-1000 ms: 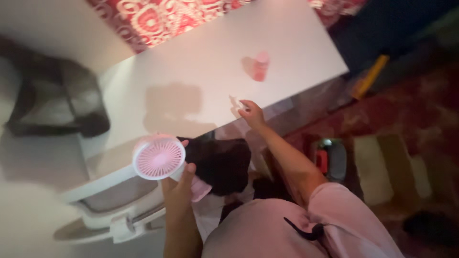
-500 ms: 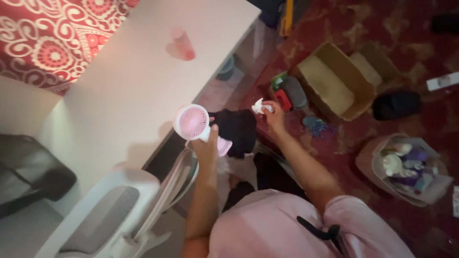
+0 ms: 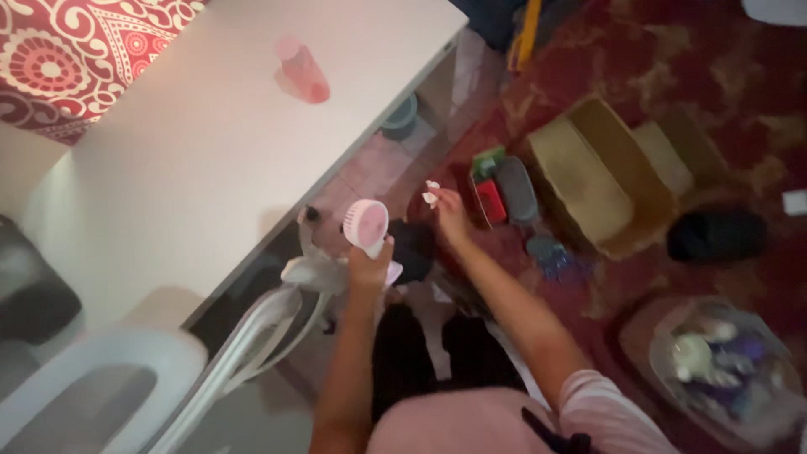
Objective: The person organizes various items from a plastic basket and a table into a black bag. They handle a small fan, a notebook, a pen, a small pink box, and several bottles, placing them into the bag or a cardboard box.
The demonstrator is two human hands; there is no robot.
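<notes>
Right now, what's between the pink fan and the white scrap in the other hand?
In the head view, a dark black object sits low between the pink fan in the left hand and the white scrap in the right hand.

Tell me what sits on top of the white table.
On the white table only a small pink bottle stands, near the far end. The near left corner is partly covered by a dark bag and a white chair, so anything there is hidden.

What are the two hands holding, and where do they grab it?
The left hand grips a pink fan by its handle, below the round head. The right hand pinches a small white scrap in its fingertips.
</notes>
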